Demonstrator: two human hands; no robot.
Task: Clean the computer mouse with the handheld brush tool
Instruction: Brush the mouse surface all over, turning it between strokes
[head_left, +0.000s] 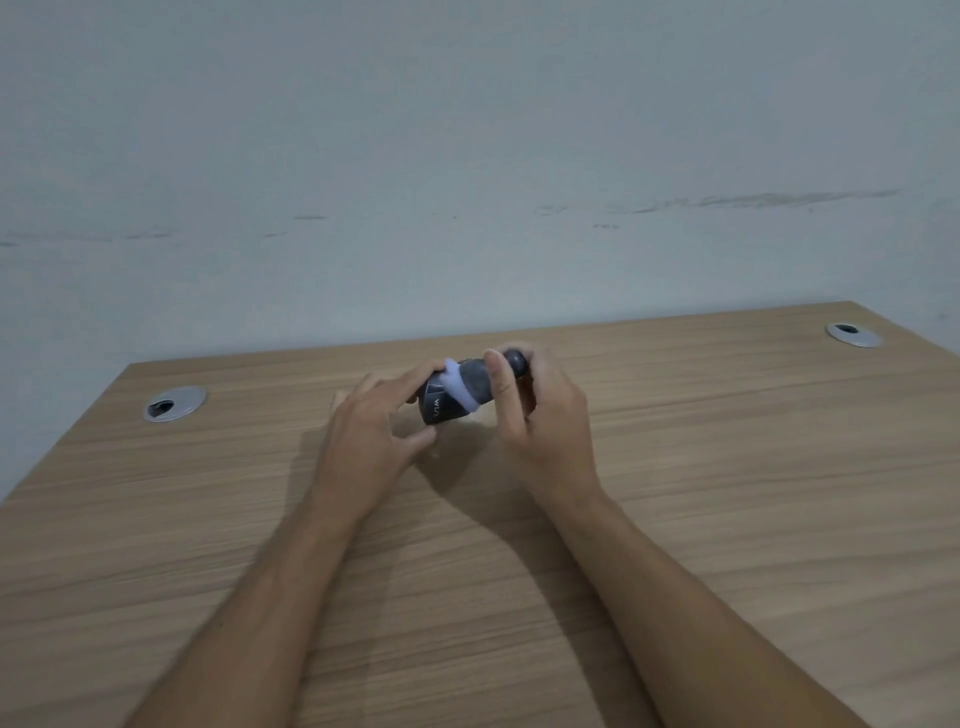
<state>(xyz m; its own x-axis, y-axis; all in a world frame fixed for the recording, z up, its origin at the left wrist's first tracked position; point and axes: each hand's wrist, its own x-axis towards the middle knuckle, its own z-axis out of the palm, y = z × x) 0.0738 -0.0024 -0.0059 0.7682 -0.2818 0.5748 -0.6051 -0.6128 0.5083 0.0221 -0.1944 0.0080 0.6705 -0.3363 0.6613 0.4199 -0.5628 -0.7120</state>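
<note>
Fingers (415, 441) of my left hand (371, 431) wrap round the computer mouse (439, 408), thumb low on the near side, the rest curled over the far side, holding it up off the desk (727, 493) with its tail tipped toward me. White lettering shows on the dark shell; I can make out a "W" and a stroke or two after it, no more, it's too blurred to read as a word. My right hand (545, 415) grips the handheld brush tool (480, 382), thumb (501, 384) pressed along the dark body and the other fingers closed behind it, a rounded dark knob poking out at the top near my knuckles. Its pale lilac bristle head (460, 387) lies right against the top of the mouse, touching the shell. Both forearms reach in from the bottom edge and meet over the middle of the wood-grain desk, a shadow pooled beneath the hands. Out to the left sits a round silver cable grommet (174, 404), and a second grommet (852, 334) sits far right near the back corner. Behind the desk stands a pale wall (467, 156) with dark scuff streaks.
</note>
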